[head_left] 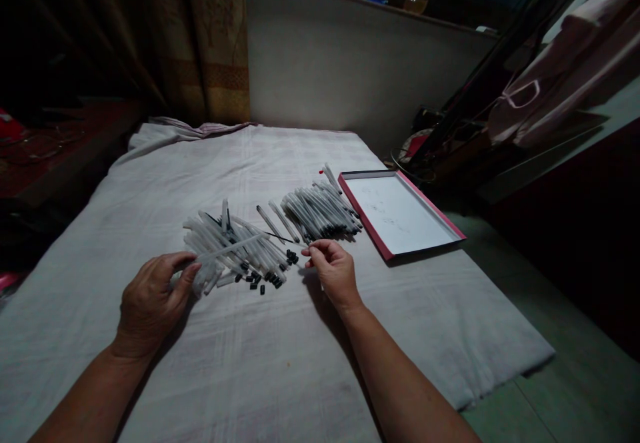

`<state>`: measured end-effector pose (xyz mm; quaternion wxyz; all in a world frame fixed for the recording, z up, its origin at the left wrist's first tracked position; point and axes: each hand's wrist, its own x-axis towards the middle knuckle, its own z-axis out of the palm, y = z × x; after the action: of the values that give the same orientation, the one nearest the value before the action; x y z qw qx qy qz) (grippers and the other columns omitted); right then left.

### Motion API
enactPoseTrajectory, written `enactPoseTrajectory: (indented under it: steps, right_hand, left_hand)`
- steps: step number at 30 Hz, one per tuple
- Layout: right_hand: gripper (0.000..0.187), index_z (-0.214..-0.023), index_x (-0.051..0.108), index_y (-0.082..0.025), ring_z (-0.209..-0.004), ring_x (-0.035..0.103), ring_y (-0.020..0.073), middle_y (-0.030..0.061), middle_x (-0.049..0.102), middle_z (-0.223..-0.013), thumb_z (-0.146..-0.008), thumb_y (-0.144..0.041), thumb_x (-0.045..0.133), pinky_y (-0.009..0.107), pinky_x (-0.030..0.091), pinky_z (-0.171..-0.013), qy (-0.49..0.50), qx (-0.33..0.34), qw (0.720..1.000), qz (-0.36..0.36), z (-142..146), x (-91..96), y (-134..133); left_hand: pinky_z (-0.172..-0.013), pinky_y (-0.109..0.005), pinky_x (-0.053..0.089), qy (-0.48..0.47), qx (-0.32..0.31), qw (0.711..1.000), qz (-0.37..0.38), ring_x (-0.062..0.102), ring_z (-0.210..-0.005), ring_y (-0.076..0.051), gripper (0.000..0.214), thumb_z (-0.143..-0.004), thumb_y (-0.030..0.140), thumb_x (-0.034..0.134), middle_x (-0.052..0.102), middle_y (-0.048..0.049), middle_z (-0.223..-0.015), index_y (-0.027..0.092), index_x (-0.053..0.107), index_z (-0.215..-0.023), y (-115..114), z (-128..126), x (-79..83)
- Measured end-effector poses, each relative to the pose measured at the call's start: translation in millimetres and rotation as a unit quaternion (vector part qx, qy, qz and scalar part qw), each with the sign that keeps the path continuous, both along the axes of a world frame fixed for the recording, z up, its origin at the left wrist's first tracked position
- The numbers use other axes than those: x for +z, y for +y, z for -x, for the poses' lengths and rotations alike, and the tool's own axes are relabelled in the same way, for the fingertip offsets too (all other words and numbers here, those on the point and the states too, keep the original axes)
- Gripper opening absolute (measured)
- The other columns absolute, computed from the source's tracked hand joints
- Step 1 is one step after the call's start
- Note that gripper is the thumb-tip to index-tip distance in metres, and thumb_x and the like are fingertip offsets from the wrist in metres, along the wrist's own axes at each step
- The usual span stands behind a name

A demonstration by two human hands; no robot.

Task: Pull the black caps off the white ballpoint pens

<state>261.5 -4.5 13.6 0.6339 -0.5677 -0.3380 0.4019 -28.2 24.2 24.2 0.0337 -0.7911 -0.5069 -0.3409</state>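
My left hand (157, 290) pinches a translucent pen barrel (233, 248), its far end slanting up to the right. Between the fingertips of my right hand (333, 270) is a thin pen refill (280, 236) with a dark length of ink. The refill's far end lies close to the barrel's open end; whether it is inside I cannot tell. Below the barrel lies a loose heap of pale pen barrels (260, 256), with several small black caps (263, 290) along its near edge. Beyond my right hand, a tidier pile of pens with dark tips (320, 210) lies side by side.
A shallow red-edged box lid (425, 213) with a white inside rests at the right of the cloth-covered table (250, 376). A curtain (215, 43) hangs behind on the left. Pink cloth (555, 76) hangs at the right, above the tiled floor (525, 283).
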Motion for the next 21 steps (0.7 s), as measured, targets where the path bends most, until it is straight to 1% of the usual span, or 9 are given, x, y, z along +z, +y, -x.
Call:
enactPoseTrajectory:
  steps: [2, 4, 7, 9, 13, 16, 18, 21]
  right_hand:
    - [0.017, -0.078, 0.067, -0.019, -0.052, 0.064, 0.0128, 0.0040, 0.077, -0.074, -0.073, -0.036, 0.070, 0.025, 0.053, -0.052, -0.026, 0.011, 1.000, 0.004, 4, -3.5, -2]
    - [0.016, -0.078, 0.068, -0.020, -0.056, 0.066, 0.0142, 0.0042, 0.077, -0.075, -0.075, -0.036, 0.068, 0.026, 0.054, -0.055, -0.057, 0.026, 0.998, 0.005, 7, -6.7, -3]
    - [0.016, -0.078, 0.069, -0.020, -0.061, 0.069, 0.0158, 0.0039, 0.077, -0.075, -0.077, -0.035, 0.066, 0.026, 0.055, -0.059, -0.102, 0.044, 0.994, -0.005, 7, -9.5, -4]
    - [0.017, -0.079, 0.070, -0.019, -0.060, 0.068, 0.0153, 0.0039, 0.077, -0.075, -0.078, -0.036, 0.065, 0.025, 0.054, -0.058, -0.120, 0.037, 0.992, -0.015, 6, -9.7, -5]
    - [0.019, -0.082, 0.069, -0.019, -0.055, 0.064, 0.0133, 0.0041, 0.078, -0.076, -0.080, -0.036, 0.063, 0.025, 0.052, -0.054, -0.126, 0.015, 0.991, -0.033, 2, -8.6, -5]
    - [0.017, -0.081, 0.070, -0.019, -0.056, 0.065, 0.0144, 0.0037, 0.077, -0.075, -0.081, -0.034, 0.062, 0.025, 0.052, -0.055, -0.144, 0.028, 0.989, -0.033, 1, -9.8, -5]
    - [0.017, -0.080, 0.070, -0.019, -0.061, 0.069, 0.0165, 0.0036, 0.077, -0.074, -0.081, -0.033, 0.061, 0.026, 0.054, -0.058, -0.170, 0.044, 0.984, -0.028, 0, -12.3, -5]
    - [0.016, -0.080, 0.074, -0.021, -0.070, 0.073, 0.0192, 0.0036, 0.078, -0.076, -0.082, -0.029, 0.061, 0.029, 0.057, -0.068, -0.236, 0.066, 0.969, -0.025, 1, -17.2, -4]
  left_hand:
    - [-0.088, -0.039, 0.055, 0.007, -0.015, 1.000, -0.002, 0.068, -0.096, -0.022, 0.024, -0.101, 0.039, 0.048, 0.071, -0.0008, -0.102, 0.021, 0.062, -0.107, 0, -1, -0.6]
    - [-0.089, -0.038, 0.055, 0.015, -0.035, 0.999, -0.021, 0.069, -0.096, -0.022, 0.022, -0.100, 0.036, 0.049, 0.071, -0.0024, -0.103, 0.020, 0.062, -0.109, 2, -2, -1.9]
    - [-0.085, -0.037, 0.056, 0.019, -0.058, 0.997, -0.057, 0.069, -0.093, -0.022, 0.018, -0.100, 0.032, 0.052, 0.073, -0.0052, -0.101, 0.021, 0.062, -0.109, 5, -1, -4.9]
    - [-0.083, -0.038, 0.056, 0.018, -0.066, 0.995, -0.072, 0.069, -0.090, -0.023, 0.017, -0.099, 0.031, 0.052, 0.073, -0.0066, -0.099, 0.022, 0.062, -0.109, 6, -1, -6.7]
    - [-0.083, -0.039, 0.056, 0.013, -0.068, 0.995, -0.066, 0.069, -0.091, -0.024, 0.016, -0.098, 0.030, 0.053, 0.073, -0.0076, -0.099, 0.022, 0.063, -0.109, 6, 0, -8.9]
    - [-0.083, -0.039, 0.055, 0.002, -0.063, 0.997, -0.054, 0.070, -0.091, -0.025, 0.017, -0.098, 0.031, 0.054, 0.074, -0.0069, -0.098, 0.023, 0.064, -0.108, 7, 1, -9.9]
    - [-0.083, -0.038, 0.055, -0.001, -0.065, 0.997, -0.050, 0.070, -0.091, -0.024, 0.016, -0.097, 0.031, 0.054, 0.074, -0.0060, -0.098, 0.024, 0.064, -0.107, 7, 1, -10.6]
    - [-0.083, -0.038, 0.055, 0.003, -0.069, 0.996, -0.055, 0.070, -0.090, -0.024, 0.016, -0.098, 0.031, 0.054, 0.074, -0.0067, -0.098, 0.023, 0.064, -0.108, 7, 1, -11.8]
